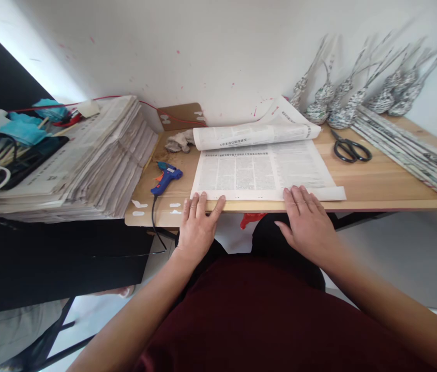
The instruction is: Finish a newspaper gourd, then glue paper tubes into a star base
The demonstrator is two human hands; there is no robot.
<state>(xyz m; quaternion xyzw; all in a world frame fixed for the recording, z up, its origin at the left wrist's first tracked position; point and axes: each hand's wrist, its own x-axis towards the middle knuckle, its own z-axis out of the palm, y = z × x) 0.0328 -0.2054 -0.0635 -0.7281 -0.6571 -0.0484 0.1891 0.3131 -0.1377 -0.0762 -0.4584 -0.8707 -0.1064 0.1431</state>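
Note:
A sheet of newspaper (237, 173) lies on the wooden table in front of me, its far part curled over toward me. Along the near edge runs a narrow folded strip. My left hand (198, 225) rests its spread fingertips on the left end of that edge. On the right part of the same edge, my right hand (306, 222) lies with fingers stretched out and the thumb apart, off the table's edge. Neither hand grips anything. Left of the newspaper lies a blue glue gun (167, 178) with its cord hanging over the edge.
A tall newspaper stack (121, 150) stands at left, with blue masks (24, 129) on top. Black scissors (350, 149) and long rolled paper sticks (408, 152) lie at right. Several woven paper gourd shapes (344, 109) stand by the wall. A dirty glove-like cloth (180, 141) sits behind the glue gun.

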